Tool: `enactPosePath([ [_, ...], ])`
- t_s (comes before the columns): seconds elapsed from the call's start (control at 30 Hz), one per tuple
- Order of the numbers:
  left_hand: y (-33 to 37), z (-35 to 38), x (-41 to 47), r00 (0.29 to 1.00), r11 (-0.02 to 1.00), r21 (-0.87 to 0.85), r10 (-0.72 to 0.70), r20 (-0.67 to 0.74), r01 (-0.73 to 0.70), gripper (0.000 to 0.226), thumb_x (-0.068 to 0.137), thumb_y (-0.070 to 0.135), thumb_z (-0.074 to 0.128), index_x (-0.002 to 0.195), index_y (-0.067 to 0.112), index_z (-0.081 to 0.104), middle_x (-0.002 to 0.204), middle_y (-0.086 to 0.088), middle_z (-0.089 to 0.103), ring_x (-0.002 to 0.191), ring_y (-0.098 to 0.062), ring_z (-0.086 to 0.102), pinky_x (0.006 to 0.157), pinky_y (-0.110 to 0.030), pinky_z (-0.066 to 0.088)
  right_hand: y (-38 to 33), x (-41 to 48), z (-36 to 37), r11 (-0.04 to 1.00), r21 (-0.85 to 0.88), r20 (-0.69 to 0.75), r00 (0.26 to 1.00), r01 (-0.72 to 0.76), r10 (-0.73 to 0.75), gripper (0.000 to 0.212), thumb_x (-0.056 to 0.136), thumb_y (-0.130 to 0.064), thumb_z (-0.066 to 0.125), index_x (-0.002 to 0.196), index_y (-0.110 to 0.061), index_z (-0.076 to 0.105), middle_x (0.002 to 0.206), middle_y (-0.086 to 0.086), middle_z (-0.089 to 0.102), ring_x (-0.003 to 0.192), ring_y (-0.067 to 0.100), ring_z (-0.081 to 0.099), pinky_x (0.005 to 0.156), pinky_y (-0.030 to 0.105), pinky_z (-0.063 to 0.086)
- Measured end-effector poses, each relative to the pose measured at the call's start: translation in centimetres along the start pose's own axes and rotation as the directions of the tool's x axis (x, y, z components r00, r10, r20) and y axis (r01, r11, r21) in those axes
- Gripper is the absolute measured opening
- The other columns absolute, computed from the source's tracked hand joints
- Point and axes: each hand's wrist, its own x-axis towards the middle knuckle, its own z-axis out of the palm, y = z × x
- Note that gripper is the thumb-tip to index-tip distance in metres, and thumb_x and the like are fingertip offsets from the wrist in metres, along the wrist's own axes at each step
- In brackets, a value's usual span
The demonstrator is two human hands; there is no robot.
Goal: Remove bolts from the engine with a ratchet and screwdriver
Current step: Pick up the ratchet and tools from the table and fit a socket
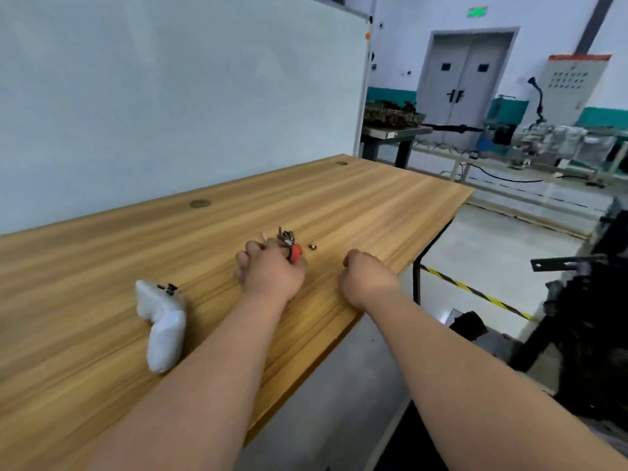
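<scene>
My left hand (272, 271) lies on the wooden table (373, 205) with its fingers curled round a tool with a red and black handle (295, 253). Just beyond its knuckles sits a small pile of metal bolts (286, 236). A single small nut (312, 246) lies to the right of that pile. My right hand (368, 278) is curled into a fist at the table's right edge, and nothing shows in it. The dark engine on its stand (588, 321) is at the far right, off the table.
A white cloth bundle (163, 321) with a few small black screws (169, 287) on top lies left of my left forearm. A whiteboard (170, 96) stands behind the table. Yellow-black floor tape (475, 292) runs right of the table; benches with machinery fill the background.
</scene>
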Motion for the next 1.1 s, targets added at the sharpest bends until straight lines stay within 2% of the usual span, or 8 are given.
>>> enactPosePath([
  [0.3, -0.1, 0.0, 1.8, 0.987, 0.99, 0.128, -0.08, 0.138, 0.062, 0.058, 0.084, 0.041, 0.059, 0.135, 0.019, 0.043, 0.132, -0.01, 0.043, 0.125, -0.032, 0.039, 0.099, -0.044, 0.035, -2.1, 8.0, 2.2, 0.986, -0.043, -0.045, 0.985, 0.163, -0.165, 0.047, 0.096, -0.037, 0.044, 0.138, -0.015, 0.045, 0.137, 0.01, 0.046, 0.127, 0.03, 0.041, 0.102, 0.041, 0.038],
  [0.6, -0.3, -1.9, 1.8, 0.995, 0.958, 0.288, -0.041, 0.088, 0.014, 0.041, 0.089, 0.039, 0.057, 0.124, 0.018, 0.053, 0.125, -0.01, 0.044, 0.119, -0.031, 0.043, 0.092, -0.041, 0.04, -3.5, 10.7, 1.5, 0.981, 0.063, -0.009, 0.983, 0.182, -0.182, 0.023, 0.092, -0.025, 0.057, 0.104, -0.012, 0.071, 0.107, 0.008, 0.069, 0.102, 0.026, 0.061, 0.078, 0.025, 0.042],
  [0.7, -0.4, -2.3, 2.6, 0.987, 0.962, -0.272, -0.033, -0.156, -0.01, 0.028, 0.09, 0.034, 0.06, 0.113, 0.018, 0.06, 0.119, -0.007, 0.056, 0.109, -0.025, 0.053, 0.092, -0.035, 0.043, -4.5, 9.6, -0.1, 0.805, 0.571, 0.006, 0.981, 0.158, -0.196, 0.009, 0.09, -0.02, 0.064, 0.085, -0.016, 0.071, 0.074, 0.0, 0.064, 0.069, 0.017, 0.057, 0.064, 0.025, 0.041],
  [0.77, 0.2, -2.5, 3.3, 0.964, 0.585, -0.783, -0.258, 0.068, 0.212, 0.021, 0.095, 0.035, 0.055, 0.103, 0.016, 0.059, 0.099, -0.007, 0.064, 0.076, -0.018, 0.06, 0.07, -0.029, 0.049, -6.0, 8.3, -1.4, 0.653, 0.735, 0.007, 0.961, 0.184, -0.278, 0.012, 0.089, -0.018, 0.066, 0.078, -0.02, 0.068, 0.068, -0.003, 0.063, 0.059, 0.011, 0.054, 0.059, 0.027, 0.043],
  [0.83, 0.3, -2.5, 3.7, 0.878, 0.117, -0.883, -0.227, 0.422, 0.455, 0.03, 0.099, 0.039, 0.049, 0.1, 0.011, 0.057, 0.078, -0.005, 0.06, 0.051, -0.013, 0.052, 0.045, -0.021, 0.043, -7.5, 7.5, -2.1, 0.619, 0.737, -0.018, 0.924, 0.271, -0.382, 0.01, 0.09, -0.018, 0.066, 0.081, -0.017, 0.07, 0.068, -0.006, 0.064, 0.058, 0.005, 0.055, 0.058, 0.023, 0.045],
  [0.93, -0.4, -2.4, 4.6, 0.837, -0.122, -0.844, -0.119, 0.535, 0.522, 0.031, 0.102, 0.035, 0.043, 0.094, 0.009, 0.057, 0.061, -0.001, 0.051, 0.041, -0.008, 0.045, 0.034, -0.015, 0.031, -8.4, 7.1, -2.1, 0.651, 0.669, -0.073, 0.904, 0.358, -0.422, 0.009, 0.092, -0.02, 0.063, 0.088, -0.016, 0.07, 0.073, -0.009, 0.065, 0.066, 0.003, 0.058, 0.065, 0.019, 0.048],
  [1.0, -0.6, -2.4, 5.0, 0.841, -0.022, -0.854, -0.164, 0.516, 0.519, 0.022, 0.101, 0.024, 0.043, 0.088, 0.012, 0.056, 0.056, 0.002, 0.043, 0.035, -0.006, 0.037, 0.031, -0.014, 0.025, -7.6, 7.4, -1.5, 0.742, 0.547, -0.076, 0.905, 0.388, -0.418, 0.011, 0.094, -0.018, 0.058, 0.093, -0.016, 0.069, 0.084, -0.005, 0.067, 0.081, 0.01, 0.061, 0.075, 0.024, 0.048],
  [1.1, -0.8, -2.5, 5.8, 0.894, 0.364, -0.818, -0.233, 0.382, 0.444, 0.011, 0.095, 0.019, 0.051, 0.095, 0.012, 0.059, 0.057, 0.002, 0.035, 0.038, -0.009, 0.03, 0.033, -0.017, 0.021, -6.1, 7.2, 0.6, 0.832, 0.331, -0.014, 0.883, 0.446, -0.469, 0.017, 0.093, -0.021, 0.057, 0.105, -0.016, 0.068, 0.1, 0.001, 0.068, 0.095, 0.017, 0.06, 0.078, 0.025, 0.043],
])
